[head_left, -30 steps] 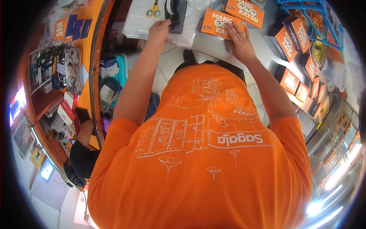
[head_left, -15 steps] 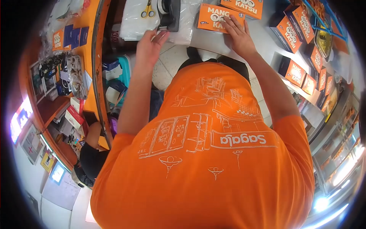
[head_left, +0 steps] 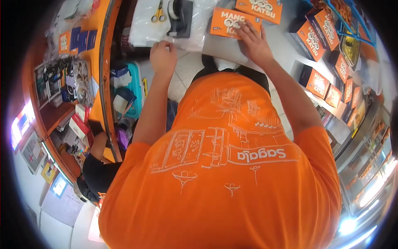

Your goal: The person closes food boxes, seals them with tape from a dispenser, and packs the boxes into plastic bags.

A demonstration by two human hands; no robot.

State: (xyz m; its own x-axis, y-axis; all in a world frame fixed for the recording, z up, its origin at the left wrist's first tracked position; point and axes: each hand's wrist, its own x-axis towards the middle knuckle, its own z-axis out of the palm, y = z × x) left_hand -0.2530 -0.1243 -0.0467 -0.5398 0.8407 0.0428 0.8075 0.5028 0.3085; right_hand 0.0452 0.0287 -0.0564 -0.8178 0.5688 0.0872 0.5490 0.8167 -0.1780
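My right hand lies over the near right part of an orange printed box, its fingers stretched out and slightly spread on the lid. My left hand is just below the black tape dispenser, with its fingers curled and their tips together. Whatever is between those fingertips, if anything, is too small to make out. A pair of scissors with yellow handles lies left of the dispenser, on white plastic packaging. Behind the box under my right hand is another orange box.
More orange and dark boxes stand along the counter on the right, near a blue-framed rack. On the left is an orange-edged shelf with packets and supplies. A person's dark sleeve shows at lower left.
My left hand has drawn back from the dispenser's front end toward my body, and its fingers have curled in. My right hand stays on the box. The view has shifted slightly.
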